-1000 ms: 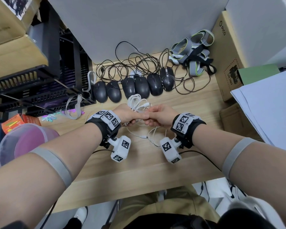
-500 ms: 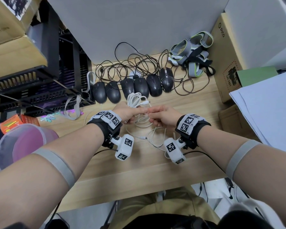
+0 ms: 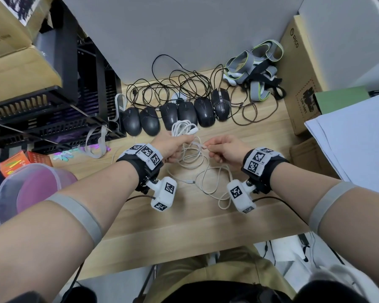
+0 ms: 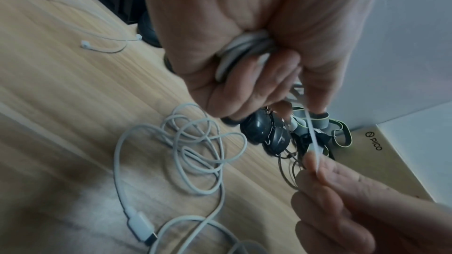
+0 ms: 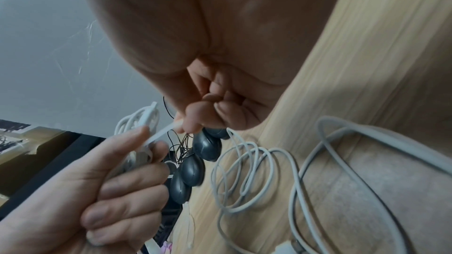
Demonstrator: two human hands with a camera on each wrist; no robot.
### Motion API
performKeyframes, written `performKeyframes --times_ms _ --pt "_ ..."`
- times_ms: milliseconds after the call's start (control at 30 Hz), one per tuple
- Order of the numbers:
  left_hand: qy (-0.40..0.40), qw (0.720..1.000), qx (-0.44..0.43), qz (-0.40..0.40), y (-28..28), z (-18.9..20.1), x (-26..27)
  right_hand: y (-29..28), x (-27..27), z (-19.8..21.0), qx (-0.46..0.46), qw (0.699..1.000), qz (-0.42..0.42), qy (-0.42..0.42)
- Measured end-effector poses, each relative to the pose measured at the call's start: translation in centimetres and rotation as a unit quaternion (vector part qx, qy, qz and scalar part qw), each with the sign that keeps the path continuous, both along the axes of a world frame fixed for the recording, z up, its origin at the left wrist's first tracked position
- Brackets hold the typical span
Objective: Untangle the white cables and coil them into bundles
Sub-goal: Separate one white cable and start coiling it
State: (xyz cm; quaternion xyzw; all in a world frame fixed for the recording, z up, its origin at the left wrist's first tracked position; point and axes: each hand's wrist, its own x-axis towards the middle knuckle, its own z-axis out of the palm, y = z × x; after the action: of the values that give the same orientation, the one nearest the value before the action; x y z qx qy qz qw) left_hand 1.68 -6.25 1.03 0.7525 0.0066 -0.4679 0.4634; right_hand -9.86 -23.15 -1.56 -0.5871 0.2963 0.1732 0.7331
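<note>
My left hand (image 3: pixel 179 142) grips a coiled bundle of white cable (image 3: pixel 182 128) just in front of the row of mice; the coil's strands (image 4: pixel 240 49) are squeezed inside the fist. A short white strand (image 4: pixel 311 136) runs taut from that fist to my right hand (image 3: pixel 209 147), which pinches its end between thumb and fingertips (image 5: pixel 193 121). Under both hands a loose tangle of white cable (image 3: pixel 192 164) lies on the wooden table (image 3: pixel 184 219), with a USB plug (image 4: pixel 139 225) at one end. Further loops (image 3: pixel 216 182) lie near my right wrist.
Several black mice (image 3: pixel 177 114) with tangled black cords line the back of the table. Grey straps (image 3: pixel 256 66) and a cardboard box (image 3: pixel 298 84) stand back right, black racks (image 3: pixel 42 117) at left, a pink-lidded tub (image 3: pixel 31 189) front left, paper sheets (image 3: pixel 348 138) at right.
My hands, touching a second ago, have drawn apart. The right hand moved right with the cable end, stretching a strand out from the bundle in the left hand.
</note>
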Motion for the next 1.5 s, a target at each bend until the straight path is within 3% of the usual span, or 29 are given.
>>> performKeyframes --times_ms 167,367,533,633,900,1033,1133,1233,1500 --pt "-0.011 0.997 0.043 -0.065 0.1 0.3 -0.4 0.9 -0.2 0.6 -0.003 0.998 0.065 0.012" --pt "0.001 0.988 0.098 -0.115 -0.7 0.3 -0.9 3.2 0.5 1.6 -0.053 0.99 0.124 -0.038" --pt "-0.007 0.985 0.12 -0.124 -0.5 0.1 -1.1 3.6 0.6 1.4 -0.145 0.983 0.093 -0.067" --pt "0.0 0.985 0.124 -0.124 -0.9 0.2 -1.2 3.8 0.6 1.4 -0.142 0.987 0.052 -0.06" --pt "0.014 0.997 -0.002 -0.075 -0.4 -0.1 -1.3 3.6 0.9 1.5 -0.111 0.991 0.042 -0.064" --pt "-0.063 0.992 0.032 -0.105 -0.7 0.4 -1.3 3.6 0.9 1.9 -0.061 0.996 0.049 -0.045" --pt "-0.114 0.983 0.07 -0.126 -0.7 0.1 -1.5 3.9 1.2 2.0 -0.096 0.992 0.066 -0.057" --pt "-0.114 0.983 0.074 -0.122 -0.9 -0.2 -1.6 4.1 1.4 1.8 -0.163 0.983 0.061 -0.065" --pt "-0.053 0.994 0.042 -0.087 -0.7 -1.0 -1.5 3.7 1.5 1.0 -0.165 0.985 0.003 -0.058"
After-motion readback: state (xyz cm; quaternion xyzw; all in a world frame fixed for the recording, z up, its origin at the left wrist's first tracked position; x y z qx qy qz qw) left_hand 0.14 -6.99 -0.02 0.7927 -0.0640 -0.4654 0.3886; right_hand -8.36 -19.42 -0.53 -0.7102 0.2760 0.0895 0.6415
